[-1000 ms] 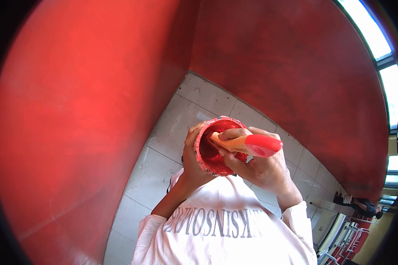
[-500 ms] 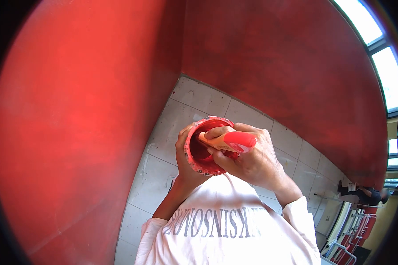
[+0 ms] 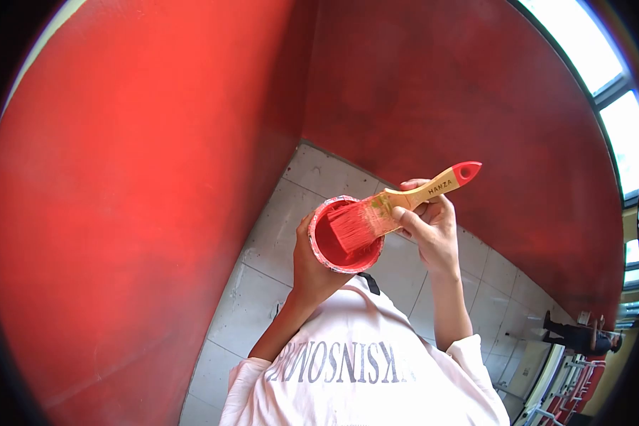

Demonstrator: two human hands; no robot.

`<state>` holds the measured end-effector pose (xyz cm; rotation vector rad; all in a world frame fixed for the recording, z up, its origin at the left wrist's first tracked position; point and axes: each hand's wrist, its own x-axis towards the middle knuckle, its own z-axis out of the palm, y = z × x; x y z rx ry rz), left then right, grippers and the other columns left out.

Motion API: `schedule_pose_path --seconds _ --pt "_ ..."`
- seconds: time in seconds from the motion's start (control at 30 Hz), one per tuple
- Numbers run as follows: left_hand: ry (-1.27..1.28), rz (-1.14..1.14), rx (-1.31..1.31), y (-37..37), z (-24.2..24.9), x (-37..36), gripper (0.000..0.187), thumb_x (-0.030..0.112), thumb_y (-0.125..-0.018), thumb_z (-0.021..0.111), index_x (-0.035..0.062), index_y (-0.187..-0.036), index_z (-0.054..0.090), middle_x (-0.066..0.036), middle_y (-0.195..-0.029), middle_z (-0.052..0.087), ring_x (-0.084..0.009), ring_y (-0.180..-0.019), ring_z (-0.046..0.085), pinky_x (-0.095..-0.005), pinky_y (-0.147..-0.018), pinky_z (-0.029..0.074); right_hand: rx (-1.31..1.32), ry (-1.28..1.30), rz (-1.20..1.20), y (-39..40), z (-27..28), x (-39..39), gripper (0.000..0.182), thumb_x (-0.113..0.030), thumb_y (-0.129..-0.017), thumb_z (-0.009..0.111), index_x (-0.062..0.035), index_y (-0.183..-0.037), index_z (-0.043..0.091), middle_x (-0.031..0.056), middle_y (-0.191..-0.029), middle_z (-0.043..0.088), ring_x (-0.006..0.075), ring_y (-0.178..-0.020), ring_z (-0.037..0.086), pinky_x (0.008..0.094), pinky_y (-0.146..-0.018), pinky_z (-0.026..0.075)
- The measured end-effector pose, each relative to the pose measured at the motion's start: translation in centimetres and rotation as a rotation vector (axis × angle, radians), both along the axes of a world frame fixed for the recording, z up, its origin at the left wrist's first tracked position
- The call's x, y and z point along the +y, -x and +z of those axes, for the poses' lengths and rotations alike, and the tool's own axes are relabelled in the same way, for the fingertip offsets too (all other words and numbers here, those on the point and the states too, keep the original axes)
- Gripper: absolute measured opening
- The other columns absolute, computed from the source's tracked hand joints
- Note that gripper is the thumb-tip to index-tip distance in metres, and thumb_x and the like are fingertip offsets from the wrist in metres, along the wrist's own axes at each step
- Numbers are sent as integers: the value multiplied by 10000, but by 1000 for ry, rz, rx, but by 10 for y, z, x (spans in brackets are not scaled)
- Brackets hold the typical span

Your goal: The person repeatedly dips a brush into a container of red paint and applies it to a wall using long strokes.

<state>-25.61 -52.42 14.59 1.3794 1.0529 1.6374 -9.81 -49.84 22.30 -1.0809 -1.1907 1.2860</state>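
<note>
My left hand (image 3: 311, 264) is wrapped around the side of a small round paint tub (image 3: 346, 270), its fingers partly hidden behind the wall. Red paint coats the inside and the rim. Between the thumb and fingers of my right hand (image 3: 433, 231) is a flat paintbrush (image 3: 419, 195) with a pale wooden handle and red tip, lettered HANZA. Its red-coated bristles lie across the tub's mouth, tilted down to the left, over the rim on the right side.
A red wall (image 3: 128, 199) rises close on the left and meets a darker red wall (image 3: 447, 92) ahead. Light floor tiles (image 3: 263, 234) lie below. Far right, another person (image 3: 582, 337) stands near stacked furniture with pale metal legs (image 3: 564, 387); bright windows (image 3: 625, 128) are above.
My right hand has drawn the paintbrush up and to the right, so its bristles now show at the tub's mouth. The tub has shifted slightly right.
</note>
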Motion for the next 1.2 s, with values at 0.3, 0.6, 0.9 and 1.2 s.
schedule_pose_path --seconds 0.3,0.6,0.9,1.2 --pt "4 -71 98 3 14 14 597 167 -571 851 -4 -1058 550 -97 -1001 618 -178 -931 606 -313 -822 478 665 546 -36 -20 -44 12 268 -168 -850 545 -104 -1104 485 -24 -755 593 92 -587 537 236 -474 407" --pt "89 -93 88 28 -79 125 885 193 -548 873 18 -1252 366 -130 -1208 495 -240 -1128 503 -380 -957 407 1030 434 21 -22 -104 129 351 -137 -886 570 -115 -1210 438 86 -973 662 182 -787 676 200 -434 468" --pt "140 -272 62 24 -70 265 815 86 -541 850 24 -1227 412 -110 -1173 528 -224 -1094 525 -366 -955 411 911 -128 -131 -60 -87 232 375 -114 -863 594 -147 -1193 419 84 -1045 587 190 -840 656 252 -447 530" --pt "127 -493 160 -65 -9 409 796 53 -521 848 30 -1203 439 -94 -1136 555 -209 -1071 540 -351 -933 428 929 -267 -348 -143 -22 300 326 -97 -909 503 -67 -1225 429 157 -1112 566 253 -887 653 332 -515 603"
